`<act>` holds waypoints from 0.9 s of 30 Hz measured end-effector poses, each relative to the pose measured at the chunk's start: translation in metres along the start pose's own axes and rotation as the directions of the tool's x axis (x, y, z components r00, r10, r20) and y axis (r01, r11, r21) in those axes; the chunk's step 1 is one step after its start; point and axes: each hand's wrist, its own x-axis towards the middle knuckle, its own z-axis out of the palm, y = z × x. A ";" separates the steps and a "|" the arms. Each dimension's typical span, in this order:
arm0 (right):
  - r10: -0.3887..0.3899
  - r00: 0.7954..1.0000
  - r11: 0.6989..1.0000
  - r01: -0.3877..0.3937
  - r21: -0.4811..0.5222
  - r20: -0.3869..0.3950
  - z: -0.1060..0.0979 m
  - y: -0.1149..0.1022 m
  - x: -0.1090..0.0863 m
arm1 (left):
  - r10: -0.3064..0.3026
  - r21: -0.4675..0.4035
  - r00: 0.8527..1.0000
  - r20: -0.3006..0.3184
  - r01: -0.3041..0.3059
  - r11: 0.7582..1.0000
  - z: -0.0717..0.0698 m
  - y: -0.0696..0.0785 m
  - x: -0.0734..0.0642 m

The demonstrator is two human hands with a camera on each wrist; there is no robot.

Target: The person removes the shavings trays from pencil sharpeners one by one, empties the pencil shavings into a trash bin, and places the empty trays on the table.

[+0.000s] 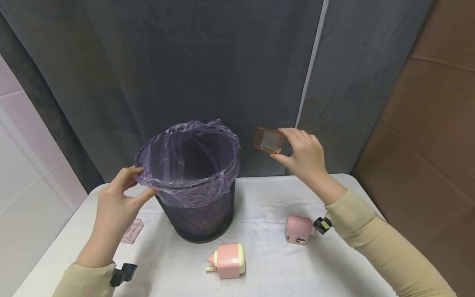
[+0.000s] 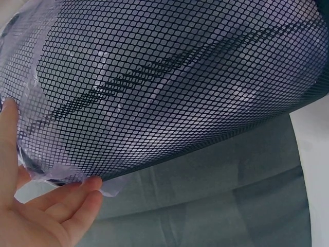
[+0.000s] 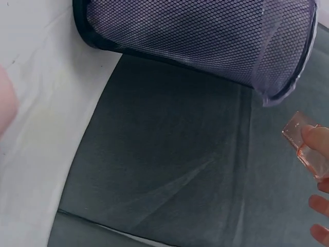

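Note:
A black mesh wastebasket point(image 1: 205, 237) lined with a thin purple plastic bag point(image 1: 193, 198) stands on the white table. My left hand point(image 1: 116, 202) pinches the bag-covered rim on its left side, thumb outside in the head view. Off to the right of the basket and above the table, my right hand point(image 1: 306, 154) holds a small clear orange-red plastic box point(image 1: 268, 140) between thumb and fingers. That box point(image 3: 303, 146) shows its transparent walls in the right wrist view. In the left wrist view, fingertips point(image 2: 92, 182) touch the bag's edge at the rim.
A pink and cream crank pencil sharpener point(image 1: 229, 260) lies in front of the basket. Another pink object point(image 1: 298, 227), with a printed face, sits by my right sleeve. Beside my left wrist is a clear pink box point(image 1: 132, 232). A dark curtain point(image 1: 208, 62) hangs behind the table.

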 end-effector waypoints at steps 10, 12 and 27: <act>0.162 0.983 0.986 -0.164 0.019 0.082 -0.003 0.018 -0.026 | 0.002 0.010 1.000 -0.002 -0.002 1.000 0.000 0.001 0.000; 0.190 0.977 0.981 -0.194 0.030 0.095 -0.004 0.021 -0.031 | 0.003 0.007 1.000 -0.005 -0.003 1.000 0.000 0.001 0.000; 0.336 0.929 0.934 -0.350 0.075 0.154 -0.003 0.044 -0.069 | -0.010 0.010 1.000 0.001 0.010 1.000 0.000 0.001 0.000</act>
